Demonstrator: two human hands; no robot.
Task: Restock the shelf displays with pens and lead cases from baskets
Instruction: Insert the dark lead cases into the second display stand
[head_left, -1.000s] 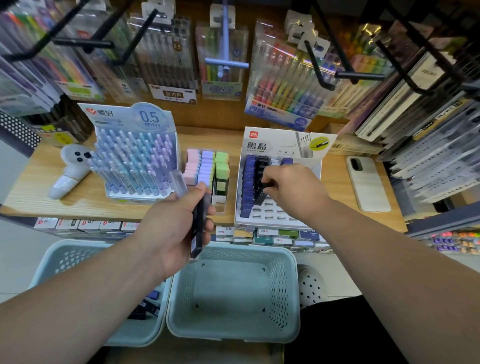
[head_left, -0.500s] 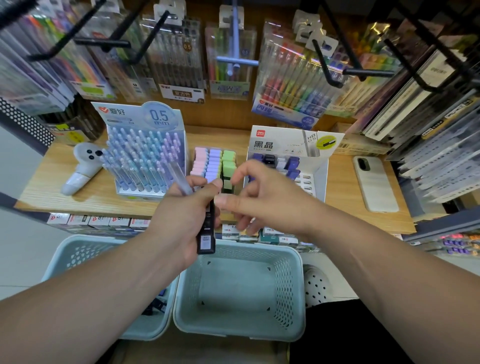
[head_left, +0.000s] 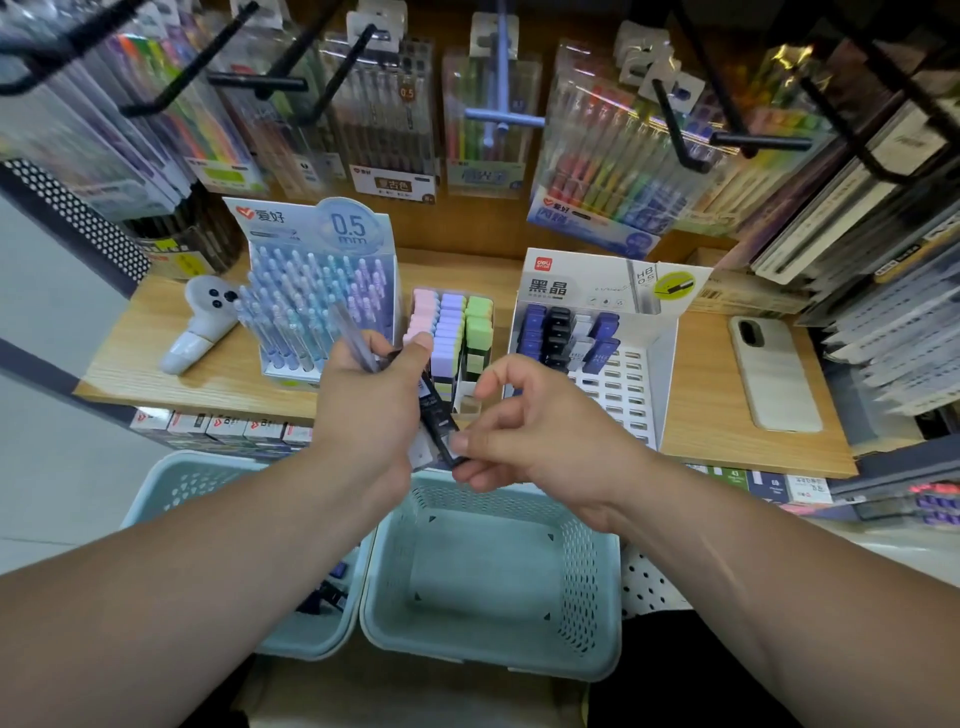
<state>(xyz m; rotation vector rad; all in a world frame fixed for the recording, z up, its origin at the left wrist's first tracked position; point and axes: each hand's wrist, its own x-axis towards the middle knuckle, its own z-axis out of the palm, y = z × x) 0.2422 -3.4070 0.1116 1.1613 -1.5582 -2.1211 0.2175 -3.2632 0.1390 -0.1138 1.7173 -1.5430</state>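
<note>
Spanning the middle of the frame, a wooden shelf (head_left: 727, 415) is seen, with packs of pens hung on hooks above it. Below it, in the lower half of the frame, 2 pale green baskets are set side by side. The right basket (head_left: 582, 571) is placed at centre. The left basket (head_left: 176, 467) is partly hidden by the left forearm, and a few dark items are seen in it.

On the shelf, a pen display (head_left: 311, 306) marked 0.5 mm is stood left of centre and is packed with pastel pens. A lead case display (head_left: 618, 379) is stood right of centre, and only its upper left slots are filled, with blue, black and grey cases. A box of pastel erasers (head_left: 452, 332) is set between the 2 displays, and a phone (head_left: 774, 374) is laid flat at the right.

At centre, a clear pen (head_left: 353, 332) and a black lead case (head_left: 439, 421) are gripped by the curled left hand (head_left: 369, 415). The lower end of that case is pinched between the thumb and forefinger of the right hand (head_left: 550, 436), above the far rim of the right basket.
</note>
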